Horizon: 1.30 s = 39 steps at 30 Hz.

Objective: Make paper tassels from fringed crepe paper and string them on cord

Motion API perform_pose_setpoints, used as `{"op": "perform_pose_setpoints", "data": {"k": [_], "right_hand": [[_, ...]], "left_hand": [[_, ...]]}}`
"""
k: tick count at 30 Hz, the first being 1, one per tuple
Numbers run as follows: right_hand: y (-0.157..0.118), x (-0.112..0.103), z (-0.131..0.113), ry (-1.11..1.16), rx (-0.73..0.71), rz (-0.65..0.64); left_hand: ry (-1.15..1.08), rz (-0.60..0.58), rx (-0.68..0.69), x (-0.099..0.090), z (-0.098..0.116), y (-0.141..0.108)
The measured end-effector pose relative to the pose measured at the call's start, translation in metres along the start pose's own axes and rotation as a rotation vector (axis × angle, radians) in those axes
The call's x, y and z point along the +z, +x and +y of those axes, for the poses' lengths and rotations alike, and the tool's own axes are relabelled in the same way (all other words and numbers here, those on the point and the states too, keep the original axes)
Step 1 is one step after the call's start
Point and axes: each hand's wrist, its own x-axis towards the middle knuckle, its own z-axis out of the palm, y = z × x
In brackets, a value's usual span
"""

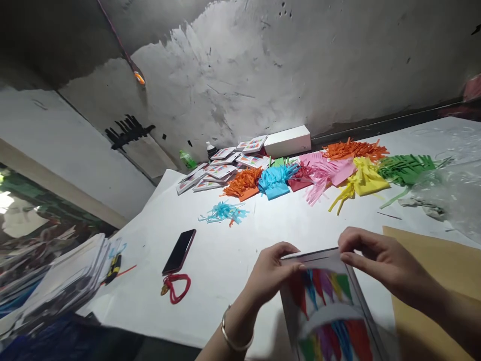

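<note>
Both hands are on a flat packet point(330, 311) printed with colourful tassel pennants, at the lower right of the head view. My left hand point(274, 271) grips its upper left corner, thumb on the front face. A bracelet circles that wrist. At the packet's upper right corner, my right hand point(370, 255) pinches the top edge between thumb and fingers. The packet's lower end runs out of the picture. Beyond it lie fringed tissue paper bundles: orange point(244, 183), blue point(276, 180), pink point(326, 170), yellow point(366, 178) and green point(406, 169).
Several similar packets point(221, 170) are piled by a white box point(288, 141) near the wall. A phone point(179, 251) with a red cord point(178, 288) lies left, light-blue shreds point(223, 212) mid-table. Brown card point(424, 271) and clear plastic point(458, 195) are at right.
</note>
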Motion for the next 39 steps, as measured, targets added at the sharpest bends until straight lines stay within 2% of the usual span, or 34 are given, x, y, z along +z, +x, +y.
{"op": "perform_pose_setpoints", "data": {"k": [2,4,7,9,12,18,22,25,29,32,34,36,39], "right_hand": [[-0.016,-0.006,-0.024,-0.121,-0.128,-0.055],[-0.032,-0.007,-0.040,-0.234,-0.188,-0.147],[-0.051,-0.004,-0.051,-0.353,-0.147,-0.266],[-0.060,-0.002,-0.053,-0.414,-0.095,-0.287],[-0.066,-0.002,-0.053,-0.472,-0.046,-0.263],[-0.073,-0.004,-0.041,-0.583,-0.135,-0.202],[-0.076,-0.004,-0.031,-0.618,-0.133,-0.142],[-0.080,-0.005,-0.021,-0.615,-0.250,-0.068],[-0.088,-0.009,-0.006,-0.690,-0.503,0.154],[-0.091,-0.008,-0.001,-0.784,-0.706,0.102],[-0.090,-0.006,-0.003,-0.800,-0.791,0.056],[-0.089,-0.005,-0.009,-0.800,-0.807,0.057],[-0.089,-0.008,-0.018,-0.881,-0.756,0.040]], "left_hand": [[-0.127,0.046,0.062,0.008,0.015,-0.027],[-0.219,0.052,0.155,0.020,0.027,-0.049],[-0.167,0.027,0.312,0.036,0.033,-0.068],[-0.103,0.024,0.375,0.045,0.033,-0.072],[-0.060,0.011,0.416,0.054,0.031,-0.073],[-0.025,-0.012,0.465,0.066,0.032,-0.072],[-0.012,-0.025,0.503,0.070,0.031,-0.071],[-0.001,-0.035,0.511,0.071,0.030,-0.068],[0.041,-0.007,0.532,0.072,0.031,-0.065],[0.097,0.018,0.543,0.074,0.030,-0.066],[0.127,0.040,0.542,0.075,0.026,-0.069],[0.140,0.063,0.526,0.076,0.019,-0.072],[0.120,0.075,0.486,0.078,0.009,-0.076]]}}
